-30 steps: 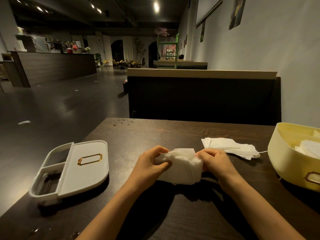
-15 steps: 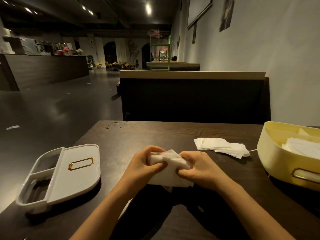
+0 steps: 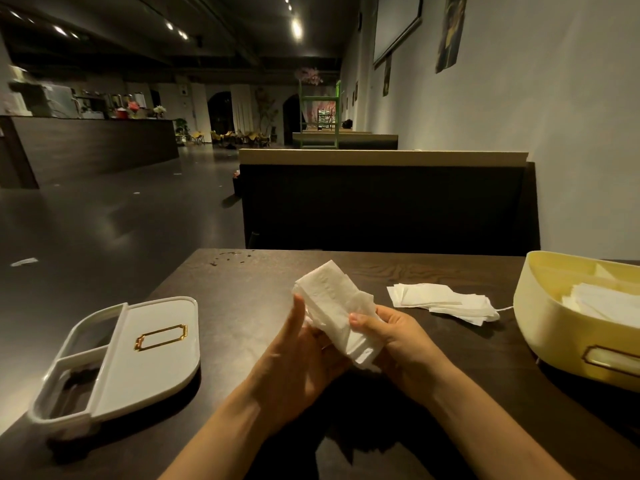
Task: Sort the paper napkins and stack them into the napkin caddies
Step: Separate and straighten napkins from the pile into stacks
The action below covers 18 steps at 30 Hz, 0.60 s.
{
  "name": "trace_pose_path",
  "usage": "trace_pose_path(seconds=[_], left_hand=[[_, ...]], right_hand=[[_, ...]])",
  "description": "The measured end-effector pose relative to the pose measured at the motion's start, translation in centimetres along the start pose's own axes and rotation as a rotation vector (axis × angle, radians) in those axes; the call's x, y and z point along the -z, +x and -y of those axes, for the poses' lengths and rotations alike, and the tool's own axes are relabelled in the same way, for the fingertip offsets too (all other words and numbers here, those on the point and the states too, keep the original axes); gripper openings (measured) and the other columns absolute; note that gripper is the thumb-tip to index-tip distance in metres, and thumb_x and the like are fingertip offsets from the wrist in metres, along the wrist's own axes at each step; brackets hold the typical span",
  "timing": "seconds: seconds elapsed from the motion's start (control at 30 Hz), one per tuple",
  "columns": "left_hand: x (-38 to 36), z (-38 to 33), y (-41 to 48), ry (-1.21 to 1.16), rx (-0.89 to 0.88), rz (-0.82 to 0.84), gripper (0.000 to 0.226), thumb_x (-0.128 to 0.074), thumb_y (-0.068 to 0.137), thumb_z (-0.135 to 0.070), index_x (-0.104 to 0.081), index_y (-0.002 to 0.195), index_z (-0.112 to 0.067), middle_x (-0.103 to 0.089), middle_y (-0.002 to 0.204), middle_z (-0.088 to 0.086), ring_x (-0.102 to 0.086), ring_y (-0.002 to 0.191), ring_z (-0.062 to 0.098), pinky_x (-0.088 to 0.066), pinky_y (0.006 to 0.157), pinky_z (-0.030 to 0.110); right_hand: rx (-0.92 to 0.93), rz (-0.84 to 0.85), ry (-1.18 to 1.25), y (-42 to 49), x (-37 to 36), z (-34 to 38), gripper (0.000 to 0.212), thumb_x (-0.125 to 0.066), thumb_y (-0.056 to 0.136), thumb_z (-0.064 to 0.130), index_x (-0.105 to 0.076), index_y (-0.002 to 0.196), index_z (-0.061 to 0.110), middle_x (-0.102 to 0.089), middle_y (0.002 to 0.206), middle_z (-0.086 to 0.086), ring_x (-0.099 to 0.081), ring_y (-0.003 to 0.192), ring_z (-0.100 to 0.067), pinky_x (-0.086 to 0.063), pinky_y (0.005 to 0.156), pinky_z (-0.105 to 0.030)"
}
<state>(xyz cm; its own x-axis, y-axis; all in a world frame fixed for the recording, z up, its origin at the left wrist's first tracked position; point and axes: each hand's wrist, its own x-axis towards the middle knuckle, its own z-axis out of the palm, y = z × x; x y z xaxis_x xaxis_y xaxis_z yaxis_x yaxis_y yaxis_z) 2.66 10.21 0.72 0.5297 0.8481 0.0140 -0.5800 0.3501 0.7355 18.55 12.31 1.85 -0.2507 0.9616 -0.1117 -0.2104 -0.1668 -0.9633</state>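
A bundle of white paper napkins (image 3: 332, 303) is lifted above the dark table, tilted up and away from me. My left hand (image 3: 301, 344) holds it from the left with the thumb up along its side. My right hand (image 3: 391, 337) pinches its lower right edge with the thumb on top. A loose pile of white napkins (image 3: 440, 301) lies on the table to the right. At the right edge, the yellow caddy (image 3: 550, 320) holds several napkins. The white caddy (image 3: 152, 344) lies at the left, its gold-framed face up, and I see no napkins in its compartments.
The dark wooden table (image 3: 242, 299) has small crumbs near its far left corner. A dark booth backrest (image 3: 381, 206) stands beyond the far edge. A light wall runs along the right. Open floor lies to the left of the table.
The bundle went from lying low between both hands to being raised and tilted upright. My right hand shifted to its lower right edge, my left thumb straightened up along its side.
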Motion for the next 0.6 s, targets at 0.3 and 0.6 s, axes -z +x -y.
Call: trace_pose_path(seconds=[0.3, 0.6], left_hand=[[0.2, 0.4, 0.5, 0.131, -0.155, -0.422, 0.032, -0.056, 0.082, -0.019, -0.057, 0.111, -0.005, -0.07, 0.097, 0.02, -0.067, 0.086, 0.032, -0.053, 0.079, 0.048], [-0.1, 0.3, 0.7, 0.06, -0.063, -0.383, 0.018, -0.044, 0.091, -0.009, -0.057, 0.103, -0.009, -0.067, 0.09, 0.019, -0.062, 0.081, 0.033, -0.052, 0.064, 0.041]], right_hand=[[0.133, -0.081, -0.493, 0.5, -0.5, -1.3, 0.02, -0.069, 0.084, 0.022, -0.064, 0.099, 0.01, -0.069, 0.094, -0.007, -0.066, 0.08, -0.014, -0.054, 0.067, -0.025], [0.142, -0.621, -1.652, 4.4, 12.6, 1.4, 0.064, -0.058, 0.082, 0.026, -0.034, 0.141, 0.024, -0.042, 0.14, -0.003, -0.036, 0.129, -0.025, -0.029, 0.108, -0.039]])
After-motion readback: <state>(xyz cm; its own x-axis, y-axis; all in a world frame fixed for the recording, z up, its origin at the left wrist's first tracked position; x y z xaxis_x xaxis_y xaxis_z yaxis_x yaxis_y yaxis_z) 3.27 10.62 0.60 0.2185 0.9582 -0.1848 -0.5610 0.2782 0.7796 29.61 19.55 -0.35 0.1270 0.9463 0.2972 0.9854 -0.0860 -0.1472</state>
